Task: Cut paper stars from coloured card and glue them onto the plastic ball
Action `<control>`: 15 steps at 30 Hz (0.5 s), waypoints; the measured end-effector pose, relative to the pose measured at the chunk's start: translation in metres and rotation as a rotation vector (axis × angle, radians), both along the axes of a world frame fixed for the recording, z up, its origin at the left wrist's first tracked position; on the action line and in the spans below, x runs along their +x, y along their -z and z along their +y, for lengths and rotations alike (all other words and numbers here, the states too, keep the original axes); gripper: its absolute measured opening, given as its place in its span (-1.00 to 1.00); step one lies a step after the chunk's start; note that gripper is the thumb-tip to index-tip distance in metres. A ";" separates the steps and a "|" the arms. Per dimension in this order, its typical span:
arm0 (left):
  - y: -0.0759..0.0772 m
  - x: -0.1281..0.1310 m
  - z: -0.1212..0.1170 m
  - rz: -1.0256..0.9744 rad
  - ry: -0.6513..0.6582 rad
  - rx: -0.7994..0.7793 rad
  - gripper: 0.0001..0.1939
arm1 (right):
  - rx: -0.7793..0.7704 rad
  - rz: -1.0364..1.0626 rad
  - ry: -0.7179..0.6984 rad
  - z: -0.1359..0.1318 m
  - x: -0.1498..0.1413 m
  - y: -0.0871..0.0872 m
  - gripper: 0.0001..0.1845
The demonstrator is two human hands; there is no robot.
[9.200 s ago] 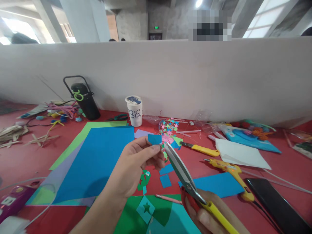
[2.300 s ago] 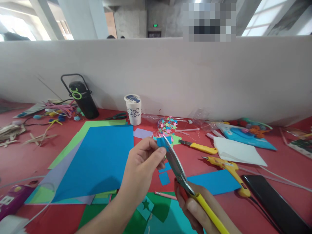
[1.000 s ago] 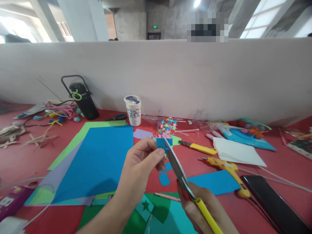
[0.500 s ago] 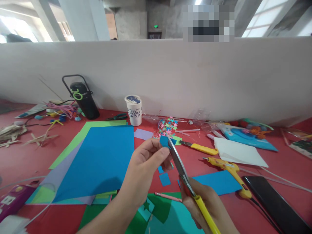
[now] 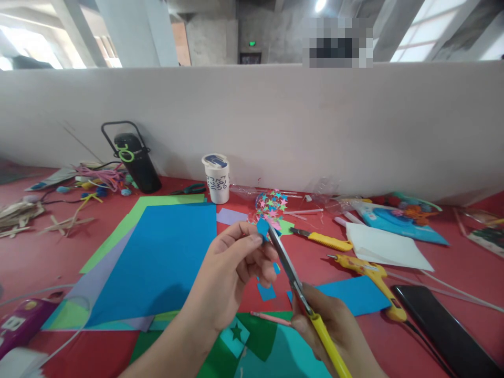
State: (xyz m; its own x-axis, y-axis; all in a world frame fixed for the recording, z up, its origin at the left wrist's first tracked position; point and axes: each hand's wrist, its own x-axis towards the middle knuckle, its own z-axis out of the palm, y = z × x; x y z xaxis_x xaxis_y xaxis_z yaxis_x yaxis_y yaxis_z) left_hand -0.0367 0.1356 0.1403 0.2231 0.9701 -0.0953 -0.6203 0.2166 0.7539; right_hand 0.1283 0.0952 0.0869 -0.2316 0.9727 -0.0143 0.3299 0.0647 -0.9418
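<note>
Between thumb and fingertips, my left hand point(image 5: 232, 268) pinches a small blue paper piece point(image 5: 262, 229). My right hand point(image 5: 331, 325) grips yellow-handled scissors point(image 5: 289, 268), their blades pointing up and away, tips beside the blue piece's right edge. The blades look nearly closed. Below my left fingers lie small blue paper squares point(image 5: 266, 292) on the red table. A pile of colourful paper stars point(image 5: 271, 203) sits just beyond the fingertips. Nearer me, a light teal paper with a dark green star point(image 5: 236, 332) rests on green sheets.
Large blue paper point(image 5: 157, 257) tops coloured sheets at left. A white cup point(image 5: 217, 178) and black bottle point(image 5: 136, 163) stand behind. Rightward lie a yellow utility knife point(image 5: 325, 240), a glue gun point(image 5: 366, 268), a blue strip point(image 5: 346, 295) and a black phone point(image 5: 444, 325). A white partition point(image 5: 252, 121) rises behind.
The blue piece now looks smaller and more rounded; the part that showed right of the blades is mostly gone. Both hands shifted slightly left, and the scissor blades came closer together.
</note>
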 end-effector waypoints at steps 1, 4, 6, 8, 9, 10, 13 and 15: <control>0.000 -0.001 0.000 -0.019 0.009 -0.012 -0.88 | 0.017 -0.001 0.000 0.001 0.000 0.000 -0.60; 0.000 -0.002 0.002 -0.131 0.051 -0.076 -0.89 | 0.070 -0.013 0.000 0.003 0.001 -0.001 -0.62; 0.000 -0.002 0.004 -0.208 0.083 -0.127 -0.88 | 0.078 -0.026 0.000 0.004 0.001 0.000 -0.62; -0.001 -0.001 0.004 -0.260 0.100 -0.168 -0.86 | 0.075 -0.039 -0.005 0.004 0.001 0.001 -0.62; -0.001 -0.001 0.004 -0.276 0.103 -0.182 -0.86 | 0.074 -0.047 -0.010 0.004 0.001 0.001 -0.62; -0.001 0.000 0.004 -0.282 0.102 -0.187 -0.86 | 0.070 -0.056 -0.016 0.004 0.002 0.001 -0.61; 0.000 0.000 0.004 -0.201 0.048 -0.125 -0.87 | 0.043 -0.058 -0.055 0.005 0.002 -0.001 -0.58; 0.000 0.000 0.004 -0.065 -0.030 -0.054 -0.87 | 0.037 -0.022 -0.094 0.006 0.003 -0.004 -0.56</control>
